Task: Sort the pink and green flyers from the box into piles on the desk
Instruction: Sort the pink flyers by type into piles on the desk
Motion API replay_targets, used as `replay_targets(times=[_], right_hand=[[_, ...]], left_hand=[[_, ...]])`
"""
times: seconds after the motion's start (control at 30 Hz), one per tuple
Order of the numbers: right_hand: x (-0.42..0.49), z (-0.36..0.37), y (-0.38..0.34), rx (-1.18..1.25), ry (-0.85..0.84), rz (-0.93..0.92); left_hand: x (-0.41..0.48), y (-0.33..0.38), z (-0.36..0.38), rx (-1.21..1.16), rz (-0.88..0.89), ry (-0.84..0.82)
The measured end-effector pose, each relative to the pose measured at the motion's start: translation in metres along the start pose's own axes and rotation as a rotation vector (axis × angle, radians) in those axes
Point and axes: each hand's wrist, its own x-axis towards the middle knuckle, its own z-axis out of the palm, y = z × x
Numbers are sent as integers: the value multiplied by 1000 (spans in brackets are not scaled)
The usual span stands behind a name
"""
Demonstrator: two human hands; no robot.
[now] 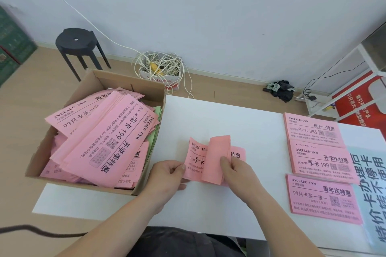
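Observation:
A small stack of pink flyers (211,158) is held above the middle of the white desk (240,123). My left hand (167,175) pinches its left edge. With thumb and fingers, my right hand (236,170) grips the top sheets, which are bent upward. A cardboard box (87,92) at the desk's left end holds several loose pink flyers (108,133), with green flyers (157,110) showing at its right side. Three pink piles lie at the right: a far pile (312,130), a middle pile (322,161) and a near pile (322,199).
A pale blue printed sheet (371,200) lies under the piles at the desk's right edge. Behind the desk stand a black stool (77,45), a bag of tangled white cable (160,67), dark cloth (281,88) on the floor and a white rack (359,73) with red posters.

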Motion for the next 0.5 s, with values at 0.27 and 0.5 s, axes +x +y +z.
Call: replay_targets(times=[0.27,0.5], right_hand=[[-2,1,1,-97,-104,-106],[-1,4,17,-245,-127,-145]], left_hand=[[-3,12,10,-21,53,24],[23,29,6,86,37,114]])
